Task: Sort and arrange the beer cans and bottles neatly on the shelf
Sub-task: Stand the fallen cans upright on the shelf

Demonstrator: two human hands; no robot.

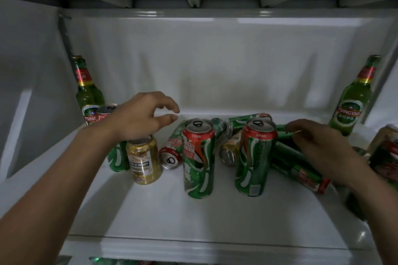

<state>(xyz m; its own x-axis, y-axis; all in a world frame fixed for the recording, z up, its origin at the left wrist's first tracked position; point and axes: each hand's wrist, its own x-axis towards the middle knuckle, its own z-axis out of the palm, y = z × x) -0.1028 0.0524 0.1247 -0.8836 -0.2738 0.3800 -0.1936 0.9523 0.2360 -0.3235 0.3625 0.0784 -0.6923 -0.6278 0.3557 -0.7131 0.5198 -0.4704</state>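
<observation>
Green cans (298, 165) lie half hidden under the loosely spread right hand (321, 148), while the left hand (140, 116) hovers empty, fingers relaxed

On the white shelf (193, 217), two tall green cans (199, 157) stand upright mid-frame among toppled ones — green bottles (353, 101) at both edges. Both hands (142, 114) hover above, fingers loosely curled, holding nothing.
</observation>
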